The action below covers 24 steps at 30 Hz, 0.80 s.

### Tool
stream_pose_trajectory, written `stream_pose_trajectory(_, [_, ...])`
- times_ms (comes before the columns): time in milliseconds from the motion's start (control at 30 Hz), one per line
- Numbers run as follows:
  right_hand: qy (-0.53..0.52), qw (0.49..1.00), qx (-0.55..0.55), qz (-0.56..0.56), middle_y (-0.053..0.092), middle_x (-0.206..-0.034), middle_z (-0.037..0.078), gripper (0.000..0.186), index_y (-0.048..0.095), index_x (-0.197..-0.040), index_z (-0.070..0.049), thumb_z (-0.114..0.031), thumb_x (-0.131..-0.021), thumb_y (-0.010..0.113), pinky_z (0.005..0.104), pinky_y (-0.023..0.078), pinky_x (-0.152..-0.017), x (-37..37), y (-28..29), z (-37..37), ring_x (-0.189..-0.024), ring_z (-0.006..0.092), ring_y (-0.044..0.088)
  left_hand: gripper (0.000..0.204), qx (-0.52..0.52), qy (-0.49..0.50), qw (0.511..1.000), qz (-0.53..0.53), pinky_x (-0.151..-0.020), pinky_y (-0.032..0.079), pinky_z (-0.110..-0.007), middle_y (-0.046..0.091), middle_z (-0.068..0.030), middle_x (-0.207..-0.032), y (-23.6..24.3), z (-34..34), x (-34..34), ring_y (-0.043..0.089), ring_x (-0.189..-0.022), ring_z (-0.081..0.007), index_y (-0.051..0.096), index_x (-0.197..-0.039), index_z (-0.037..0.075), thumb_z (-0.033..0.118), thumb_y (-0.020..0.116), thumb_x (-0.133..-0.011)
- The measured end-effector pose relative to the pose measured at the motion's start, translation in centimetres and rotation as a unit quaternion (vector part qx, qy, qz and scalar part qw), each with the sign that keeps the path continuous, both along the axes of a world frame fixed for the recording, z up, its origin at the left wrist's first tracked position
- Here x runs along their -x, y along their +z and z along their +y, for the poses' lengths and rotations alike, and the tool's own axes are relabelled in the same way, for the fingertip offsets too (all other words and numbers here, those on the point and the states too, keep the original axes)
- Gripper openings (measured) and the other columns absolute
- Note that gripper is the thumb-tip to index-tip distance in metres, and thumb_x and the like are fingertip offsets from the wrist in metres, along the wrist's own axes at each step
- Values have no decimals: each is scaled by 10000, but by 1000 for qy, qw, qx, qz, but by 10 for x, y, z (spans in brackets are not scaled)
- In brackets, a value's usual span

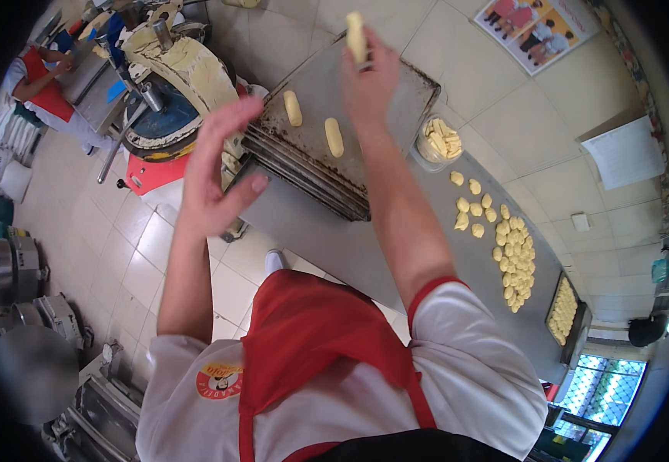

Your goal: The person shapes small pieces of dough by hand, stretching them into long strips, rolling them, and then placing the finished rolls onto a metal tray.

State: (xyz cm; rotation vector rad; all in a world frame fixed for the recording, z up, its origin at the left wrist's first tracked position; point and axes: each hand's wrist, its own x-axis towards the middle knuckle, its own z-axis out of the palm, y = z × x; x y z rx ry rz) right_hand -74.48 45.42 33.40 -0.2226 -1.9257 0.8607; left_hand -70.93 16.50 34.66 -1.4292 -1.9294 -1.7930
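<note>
My right hand [373, 81] grips a pale yellow dough roll [356, 37] above the far edge of a worn metal baking tray [315, 85]. Two more dough rolls lie apart on that tray, one [293, 108] toward its left side and one [334, 137] nearer its middle. The tray tops a stack of several dark-edged trays [304, 181]. Off the stack's left side, my left hand [223, 165] hangs in the air, thumb and fingers spread, holding nothing.
On the grey counter [434, 223], right of the trays, stand a clear tub of yellow sticks [440, 140] and many dough balls [514, 258]. A filled tray [562, 310] sits at the counter's end. Left is a dough-smeared machine [161, 85]; a person [46, 81] works behind it.
</note>
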Motion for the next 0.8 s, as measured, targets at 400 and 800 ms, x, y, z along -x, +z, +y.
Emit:
stream_pose_trajectory(400, [-50,944,-6,-327,737,-1294,186,603,611,-1410,-58,-210,-863,813,450,569,-1021,86,-107,35,-1180,382,708,666,158,-151,943,-252,-1225,381,-499,515,-191,-1581,-104,-47,-16,490,-1479,-376,656,-1439,78,236,851,-821])
stream_pose_trajectory(800, [-83,937,51,-336,777,-1236,155,660,597,-1379,-54,-290,-829,876,417,606,-916,114,-93,38,-1033,327,773,668,96,-302,914,-253,-1208,415,-488,517,-187,-1588,-89,20,0,505,-1469,-369,653,-1455,77,149,855,-823])
